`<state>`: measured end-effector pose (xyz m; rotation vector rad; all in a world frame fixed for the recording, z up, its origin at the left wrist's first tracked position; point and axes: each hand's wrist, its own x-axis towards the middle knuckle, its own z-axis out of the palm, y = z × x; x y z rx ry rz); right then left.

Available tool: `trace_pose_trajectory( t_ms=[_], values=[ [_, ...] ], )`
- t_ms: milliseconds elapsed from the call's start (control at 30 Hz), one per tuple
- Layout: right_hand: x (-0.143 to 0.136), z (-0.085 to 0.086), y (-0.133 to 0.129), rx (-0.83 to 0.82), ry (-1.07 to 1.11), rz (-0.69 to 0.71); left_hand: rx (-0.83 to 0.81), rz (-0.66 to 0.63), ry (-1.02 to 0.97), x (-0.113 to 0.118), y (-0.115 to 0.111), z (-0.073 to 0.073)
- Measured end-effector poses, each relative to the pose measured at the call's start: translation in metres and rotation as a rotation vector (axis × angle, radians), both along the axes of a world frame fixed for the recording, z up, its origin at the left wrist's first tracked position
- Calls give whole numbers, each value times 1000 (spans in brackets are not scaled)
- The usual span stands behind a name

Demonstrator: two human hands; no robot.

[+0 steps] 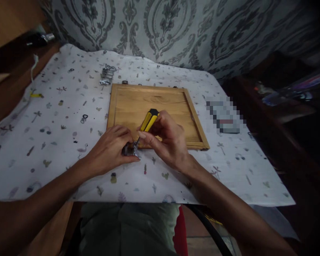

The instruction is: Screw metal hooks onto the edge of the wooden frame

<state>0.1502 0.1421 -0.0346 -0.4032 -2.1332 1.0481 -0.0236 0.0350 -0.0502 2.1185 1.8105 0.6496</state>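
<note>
Apparently a home, ornate damask-patterned wall covering (170, 28), flamingo-and-pineapple print tablecloth (56, 160), dark wooden furniture (266, 121)

In my head view: one yellow-and-black screwdriver (148, 121), handle in my right grip (170, 140), shaft slanting down to a small metal fitting (135, 151). Said fitting held by my left grip (110, 146). One framed wooden panel (149, 101), lying flat on the tabletop (53, 117), which wears a white printed cloth. One row of shiny metal fittings (107, 75), near the panel's far left corner. One pixelated object (225, 115), right of the panel.
</note>
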Motion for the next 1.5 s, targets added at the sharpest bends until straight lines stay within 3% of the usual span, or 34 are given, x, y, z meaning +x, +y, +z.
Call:
trace_pose_trajectory(
  t_ms=[233,533,733,933,1167,1300,1500],
  values=[
    [-9,15,3,39,-70,100,34,-20,-3,-1,-1,-3],
    [-11,2,0,-100,50,11,5,9,1,1,0,1],
    [-2,1,0,-304,59,157,-30,13,-4,0,0,1],
    [10,10,0,-326,-10,172,-19,-7,8,-2,-1,-2],
    [7,4,-6,-102,27,-54,-12,12,21,1,-1,-1],
    [9,-3,-8,-137,103,-176,-26,12,6,2,0,2],
    [9,-14,-3,-179,88,-179,-6,17,-10,2,0,0]
  ],
)
